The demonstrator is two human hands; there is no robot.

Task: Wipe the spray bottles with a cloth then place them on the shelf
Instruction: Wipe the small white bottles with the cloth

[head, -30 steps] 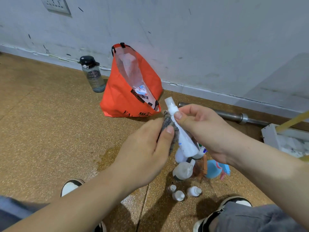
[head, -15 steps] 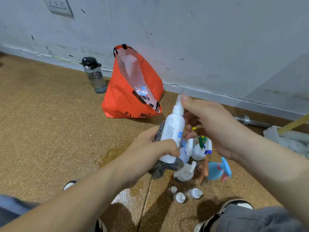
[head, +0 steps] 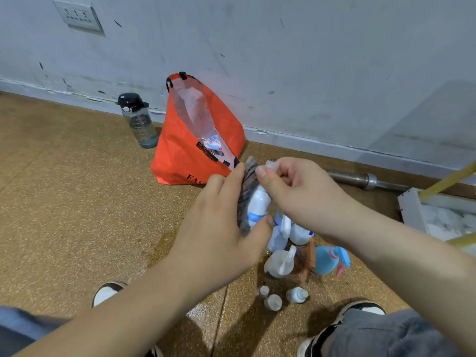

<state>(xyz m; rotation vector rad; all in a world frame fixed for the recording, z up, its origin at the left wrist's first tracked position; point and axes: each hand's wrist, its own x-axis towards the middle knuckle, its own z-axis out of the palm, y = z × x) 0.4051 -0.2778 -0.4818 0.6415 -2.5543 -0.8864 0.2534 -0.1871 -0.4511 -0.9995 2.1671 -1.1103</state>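
A slim white spray bottle [head: 258, 204] with a blue label is held above the floor between both hands. My right hand [head: 301, 194] pinches its clear cap end at the top. My left hand [head: 219, 230] wraps a grey striped cloth [head: 247, 191] round the bottle's body, thumb under it. Below on the floor stand several more spray bottles: a white trigger bottle [head: 279, 262], a blue one [head: 328, 261], and three small white ones [head: 273, 301]. No shelf can be identified in view.
An open orange bag [head: 190, 155] leans on the wall, a dark water bottle [head: 140, 122] to its left. A steel bar [head: 360, 179] lies along the skirting. A white frame with yellow rods [head: 412, 210] sits at the right. My shoes [head: 108, 292] are at the bottom.
The bottle was upright half a second ago with the cloth low at its base; now the cloth has slid up along the bottle, and my right hand has shifted to the cap.
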